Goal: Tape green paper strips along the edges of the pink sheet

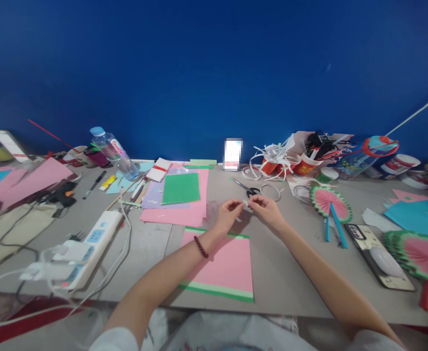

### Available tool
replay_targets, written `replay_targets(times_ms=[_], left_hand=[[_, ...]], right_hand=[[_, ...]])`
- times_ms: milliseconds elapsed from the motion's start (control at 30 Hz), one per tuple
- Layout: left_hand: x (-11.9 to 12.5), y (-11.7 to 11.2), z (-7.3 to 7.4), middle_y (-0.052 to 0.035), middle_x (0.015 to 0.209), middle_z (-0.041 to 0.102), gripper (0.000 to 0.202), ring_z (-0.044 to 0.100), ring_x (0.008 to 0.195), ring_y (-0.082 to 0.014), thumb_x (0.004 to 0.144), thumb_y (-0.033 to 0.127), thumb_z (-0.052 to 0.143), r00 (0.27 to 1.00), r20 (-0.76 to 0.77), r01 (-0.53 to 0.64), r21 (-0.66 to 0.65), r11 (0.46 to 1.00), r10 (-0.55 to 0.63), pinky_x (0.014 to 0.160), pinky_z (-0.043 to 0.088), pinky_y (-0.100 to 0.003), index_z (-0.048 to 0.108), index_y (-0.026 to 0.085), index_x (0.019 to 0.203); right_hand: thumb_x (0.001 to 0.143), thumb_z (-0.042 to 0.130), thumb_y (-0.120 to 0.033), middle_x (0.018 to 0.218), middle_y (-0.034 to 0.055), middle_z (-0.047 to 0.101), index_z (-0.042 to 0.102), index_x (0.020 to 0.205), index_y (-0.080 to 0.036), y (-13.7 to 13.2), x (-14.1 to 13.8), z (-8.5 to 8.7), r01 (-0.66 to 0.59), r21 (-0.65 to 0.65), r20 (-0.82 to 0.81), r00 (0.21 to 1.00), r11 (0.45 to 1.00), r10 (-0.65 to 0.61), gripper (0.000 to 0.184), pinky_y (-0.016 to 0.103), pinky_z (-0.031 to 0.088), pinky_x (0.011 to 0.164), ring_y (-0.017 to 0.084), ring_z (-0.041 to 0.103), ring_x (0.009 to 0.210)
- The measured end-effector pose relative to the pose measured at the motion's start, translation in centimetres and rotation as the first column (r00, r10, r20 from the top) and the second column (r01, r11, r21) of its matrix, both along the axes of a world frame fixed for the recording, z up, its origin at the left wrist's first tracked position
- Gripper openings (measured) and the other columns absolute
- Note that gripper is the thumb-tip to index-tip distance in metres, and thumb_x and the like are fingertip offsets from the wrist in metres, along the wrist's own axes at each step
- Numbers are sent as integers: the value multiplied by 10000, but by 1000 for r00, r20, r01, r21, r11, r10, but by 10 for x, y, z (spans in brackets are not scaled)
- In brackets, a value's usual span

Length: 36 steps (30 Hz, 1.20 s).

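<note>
My left hand [230,212] and my right hand [265,209] meet above the table, fingertips nearly touching. Both are closed in a pinch on a small whitish piece [245,203], too small and blurred to name exactly. Below my left wrist lies a pink paper sheet [221,268] with green strips along its near and far edges. Just beyond my right fingers rest black-handled scissors [247,188], and a ring-shaped white roll [271,192] sits beside them.
Left are a white power strip [97,243] with cables, a tilted plastic bottle [117,153] and a green paper stack [181,188]. Right are paper cups [306,166], pink-and-green paper fans [331,204] and a phone [362,243]. Behind stands a blue wall [214,73].
</note>
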<state>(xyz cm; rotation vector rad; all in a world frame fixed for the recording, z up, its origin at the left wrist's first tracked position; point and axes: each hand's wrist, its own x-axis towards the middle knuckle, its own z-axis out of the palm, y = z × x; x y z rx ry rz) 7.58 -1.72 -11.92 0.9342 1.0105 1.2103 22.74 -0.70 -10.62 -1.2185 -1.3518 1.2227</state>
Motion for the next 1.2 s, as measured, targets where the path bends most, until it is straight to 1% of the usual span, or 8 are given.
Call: replay_targets(times_ms=[200,267,333,400,467,600,900,1200], left_hand=[[1,0,2,4,639,602,359,484,474,-68,588,447,775,999,36,-4,-11,1000,5,486,425,-219,643,146,735],[1,0,2,6,638,597,350,479,475,-67,590,439,775,999,38,-8,-7,1000,8,486,423,-218,641,147,729],[0,0,0,9,656,593,326,473,486,-65,605,424,765,999,29,-20,-1,1000,20,484,419,-215,642,151,735],[-1,0,-1,13,661,582,296,469,499,-67,620,402,754,999,16,-35,-4,999,35,481,415,-211,643,155,737],[-1,0,-3,16,653,573,277,469,507,-71,632,391,744,999,4,-37,-6,999,37,479,414,-210,644,156,736],[-2,1,-4,7,661,585,296,479,512,-75,630,410,744,1000,-7,-23,13,1000,23,485,425,-215,648,150,735],[0,1,-7,-4,677,602,346,489,512,-82,643,460,718,999,-46,-8,49,999,10,474,424,-216,640,145,764],[-2,-3,-3,-8,659,598,149,516,567,-101,732,293,631,951,-292,-15,276,961,99,547,393,-228,646,154,678]], right_hand=[[678,685,-427,641,-13,551,587,709,-173,0,-1,-2,-9,3,9,1000,1000,9,273,242,389,534,110,491,573],[704,660,-414,645,-10,558,585,724,-179,0,-1,-2,5,64,54,998,998,-9,248,247,406,536,118,505,576],[737,633,-386,688,3,584,590,765,-187,-2,-1,-2,44,190,131,989,981,-69,205,263,440,563,133,534,604],[775,610,-342,753,22,615,600,808,-196,-4,-2,0,49,360,232,963,932,-140,150,287,475,619,148,560,645],[810,587,-294,796,40,638,616,821,-203,-7,-3,2,-21,515,349,918,857,-187,97,313,490,687,164,580,692],[854,555,-242,803,53,676,656,829,-217,-11,-4,5,-138,664,484,829,734,-282,107,336,488,756,195,611,769],[871,546,-239,838,63,717,698,846,-222,-12,-5,4,-155,685,543,760,712,-357,155,346,489,798,222,641,857],[846,527,-164,816,70,707,684,813,-197,-16,-6,6,-254,705,625,663,663,-411,164,311,474,732,209,628,786]])
